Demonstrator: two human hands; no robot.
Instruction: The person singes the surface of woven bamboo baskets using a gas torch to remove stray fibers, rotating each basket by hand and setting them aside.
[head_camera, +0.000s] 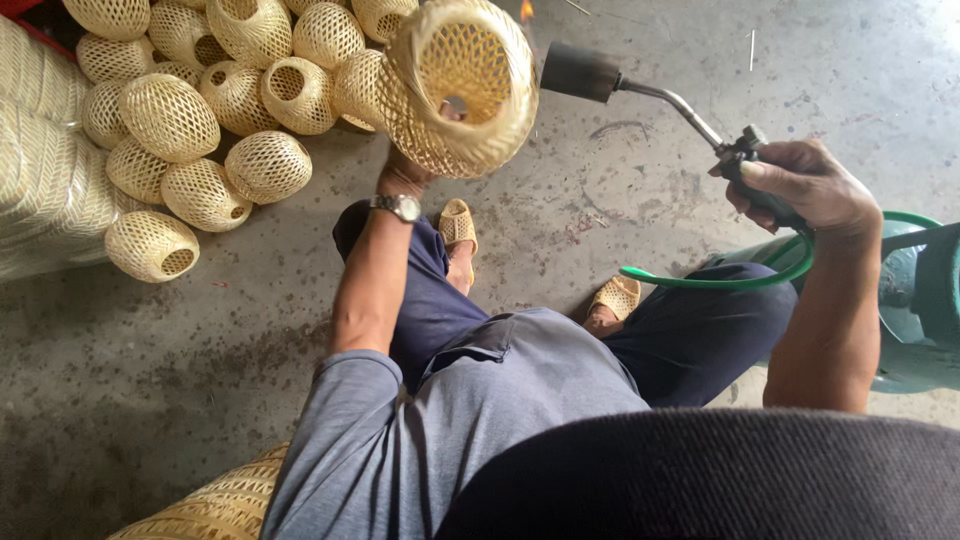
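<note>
Concrete floor (640, 200), grey and stained, is the reference for everything here. Person sits low on it, knees apart, sandals flat on the floor.

Left of the person, on the floor: stacked pale woven bundles (40, 170), and against them a heap of woven bamboo shades (210, 100), egg-shaped, open lattice, each with a round hole at the end. All look hollow, nothing inside any that I can see. Another woven piece (215, 505) sits at the near edge of the floor by the left elbow, only partly in frame.

Right of the person, on the floor: green gas cylinder (900, 290), mostly cut off by the frame edge. Green hose (720, 280) loops from it across the right knee up to the torch.

Left hand (405, 170), wristwatch on, holds one bamboo shade (460, 85) raised off the floor, above the feet. Fingers are mostly hidden behind the weave, so grip is closed on it but exact finger placement not readable. Shade's open mouth is tilted towards the camera, side wall turned to the torch, likely so the flame licks the outer surface.

Right hand (800, 185) is wrapped round the handle of the gas torch (640, 90), thumb by the valve. Nozzle sits just beside the shade's rim, held at arm's reach. Small flame visible above the nozzle.
</note>
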